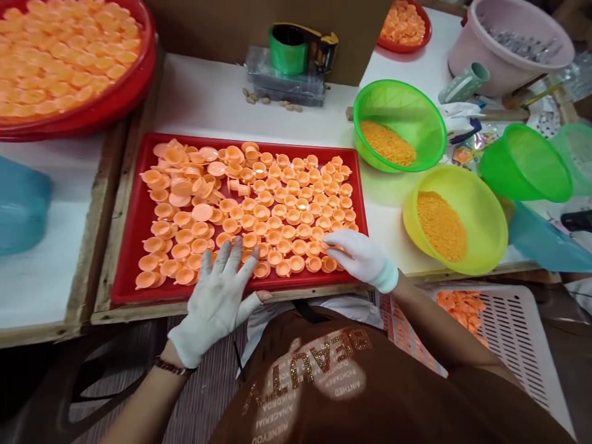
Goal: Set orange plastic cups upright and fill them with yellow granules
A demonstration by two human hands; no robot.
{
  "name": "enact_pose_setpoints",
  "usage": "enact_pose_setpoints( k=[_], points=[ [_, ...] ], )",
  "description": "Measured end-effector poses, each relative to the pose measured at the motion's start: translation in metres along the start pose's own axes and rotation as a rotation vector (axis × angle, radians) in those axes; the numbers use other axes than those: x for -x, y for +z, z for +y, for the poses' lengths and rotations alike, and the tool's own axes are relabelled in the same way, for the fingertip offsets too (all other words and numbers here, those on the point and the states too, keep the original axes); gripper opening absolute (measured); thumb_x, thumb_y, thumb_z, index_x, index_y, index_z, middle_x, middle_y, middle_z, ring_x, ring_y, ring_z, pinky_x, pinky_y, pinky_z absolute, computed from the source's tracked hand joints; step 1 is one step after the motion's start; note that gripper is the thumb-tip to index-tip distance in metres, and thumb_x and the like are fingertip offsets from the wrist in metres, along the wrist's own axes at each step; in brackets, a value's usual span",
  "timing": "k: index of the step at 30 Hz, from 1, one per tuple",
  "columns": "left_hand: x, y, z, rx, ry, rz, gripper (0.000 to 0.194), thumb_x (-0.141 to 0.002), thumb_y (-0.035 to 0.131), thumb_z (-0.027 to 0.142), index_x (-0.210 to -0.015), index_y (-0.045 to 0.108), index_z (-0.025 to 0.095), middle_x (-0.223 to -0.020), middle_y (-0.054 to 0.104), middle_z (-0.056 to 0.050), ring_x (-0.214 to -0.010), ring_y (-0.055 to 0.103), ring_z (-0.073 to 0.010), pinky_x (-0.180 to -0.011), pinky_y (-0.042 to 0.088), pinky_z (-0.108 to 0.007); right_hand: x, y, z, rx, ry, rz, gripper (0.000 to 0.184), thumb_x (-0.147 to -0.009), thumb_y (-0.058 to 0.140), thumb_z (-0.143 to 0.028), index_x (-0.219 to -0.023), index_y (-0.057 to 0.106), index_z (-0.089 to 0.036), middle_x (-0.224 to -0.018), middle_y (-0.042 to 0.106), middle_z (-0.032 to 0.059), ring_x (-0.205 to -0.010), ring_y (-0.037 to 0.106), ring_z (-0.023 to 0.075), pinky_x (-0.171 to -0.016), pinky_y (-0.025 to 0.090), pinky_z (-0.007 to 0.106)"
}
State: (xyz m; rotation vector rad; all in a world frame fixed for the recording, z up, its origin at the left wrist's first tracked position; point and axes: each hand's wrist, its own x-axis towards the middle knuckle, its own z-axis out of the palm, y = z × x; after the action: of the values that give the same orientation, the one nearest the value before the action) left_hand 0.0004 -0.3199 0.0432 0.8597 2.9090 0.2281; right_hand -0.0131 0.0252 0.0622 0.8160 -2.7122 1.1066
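A red tray (129, 246) lies on the white table and holds many small orange plastic caps (277, 209), set in neat rows on its right half and jumbled on its left. My left hand (217, 296), in a white glove, rests flat at the tray's front edge with fingers spread over the caps. My gloved right hand (358, 256) lies at the tray's front right corner, fingers curled down onto the last caps of the rows; I cannot make out what they pinch.
A yellow bowl (481, 203) and a green bowl (402, 105) with orange granules stand right of the tray. A big red basin of caps (115, 98) sits at the back left. A tape dispenser (296, 49), pink bucket (499, 55) and white crate (513, 327) are nearby.
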Motion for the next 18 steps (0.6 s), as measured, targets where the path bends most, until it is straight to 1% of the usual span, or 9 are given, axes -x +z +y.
enact_pose_setpoints(
  k=[3, 5, 7, 9, 11, 14, 16, 18],
  points=[
    [-0.009, -0.003, 0.008, 0.037, -0.049, 0.017, 0.091, -0.092, 0.060, 0.067, -0.163, 0.039, 0.014, -0.169, 0.029, -0.031, -0.158, 0.026, -0.0519, -0.123, 0.026, -0.075, -0.015, -0.003, -0.006, -0.012, 0.017, 0.028, 0.017, -0.104, 0.060, -0.025, -0.120, 0.067, -0.025, -0.108, 0.077, 0.0092, -0.099, 0.074, 0.0234, -0.088, 0.060, 0.040],
    [-0.017, -0.001, 0.016, 0.057, -0.071, -0.008, 0.093, -0.089, 0.064, 0.067, -0.163, 0.039, 0.017, -0.170, 0.026, -0.030, -0.159, 0.024, -0.0515, -0.123, 0.023, -0.076, -0.031, 0.000, -0.012, -0.032, 0.001, 0.034, 0.016, -0.104, 0.060, -0.027, -0.118, 0.068, -0.027, -0.106, 0.077, 0.0081, -0.096, 0.074, 0.0230, -0.086, 0.060, 0.039],
    [-0.024, 0.001, 0.025, 0.065, -0.082, -0.028, 0.095, -0.086, 0.066, 0.070, -0.162, 0.041, 0.019, -0.170, 0.027, -0.030, -0.158, 0.024, -0.0534, -0.122, 0.020, -0.079, -0.054, 0.010, -0.018, -0.065, -0.044, 0.023, 0.015, -0.105, 0.059, -0.028, -0.117, 0.068, -0.026, -0.107, 0.077, 0.0076, -0.097, 0.073, 0.0224, -0.087, 0.059, 0.039],
    [-0.027, 0.001, 0.030, 0.077, -0.070, -0.021, 0.095, -0.085, 0.066, 0.072, -0.161, 0.044, 0.019, -0.168, 0.031, -0.031, -0.157, 0.026, -0.0536, -0.122, 0.021, -0.079, -0.081, 0.028, -0.025, -0.105, -0.090, -0.016, 0.016, -0.106, 0.057, -0.029, -0.115, 0.069, -0.025, -0.107, 0.076, 0.0073, -0.098, 0.072, 0.0215, -0.089, 0.057, 0.038],
    [-0.023, -0.002, 0.029, 0.076, -0.073, 0.013, 0.090, -0.087, 0.064, 0.070, -0.158, 0.046, 0.017, -0.165, 0.037, -0.030, -0.157, 0.031, -0.0504, -0.124, 0.026, -0.074, -0.112, 0.051, -0.032, -0.148, -0.121, -0.094, 0.017, -0.107, 0.054, -0.028, -0.114, 0.069, -0.023, -0.108, 0.075, 0.0072, -0.100, 0.070, 0.0206, -0.092, 0.056, 0.037],
    [-0.009, -0.008, 0.018, 0.039, -0.165, 0.073, 0.075, -0.094, 0.058, 0.061, -0.151, 0.052, 0.012, -0.159, 0.047, -0.029, -0.154, 0.038, -0.0471, -0.125, 0.030, -0.069, -0.155, 0.089, -0.042, -0.174, -0.167, -0.249, 0.018, -0.106, 0.051, -0.024, -0.113, 0.067, -0.020, -0.112, 0.074, 0.0071, -0.104, 0.067, 0.0194, -0.096, 0.053, 0.035],
    [0.005, -0.012, 0.007, 0.052, -0.169, 0.069, 0.067, -0.097, 0.056, 0.057, -0.144, 0.057, 0.010, -0.155, 0.051, -0.029, -0.151, 0.042, -0.0464, -0.124, 0.031, -0.069, -0.176, 0.110, -0.048, -0.112, -0.223, -0.358, 0.019, -0.106, 0.050, -0.019, -0.114, 0.067, -0.018, -0.113, 0.073, 0.0075, -0.105, 0.065, 0.0193, -0.095, 0.051, 0.034],
    [0.019, -0.014, -0.005, 0.099, -0.117, 0.085, 0.061, -0.098, 0.055, 0.055, -0.139, 0.060, 0.010, -0.150, 0.056, -0.027, -0.148, 0.046, -0.0436, -0.125, 0.034, -0.066, -0.188, 0.122, -0.054, 0.037, -0.309, -0.484, 0.022, -0.103, 0.050, -0.013, -0.115, 0.068, -0.017, -0.111, 0.073, 0.0084, -0.101, 0.064, 0.0206, -0.088, 0.049, 0.033]
  ],
)
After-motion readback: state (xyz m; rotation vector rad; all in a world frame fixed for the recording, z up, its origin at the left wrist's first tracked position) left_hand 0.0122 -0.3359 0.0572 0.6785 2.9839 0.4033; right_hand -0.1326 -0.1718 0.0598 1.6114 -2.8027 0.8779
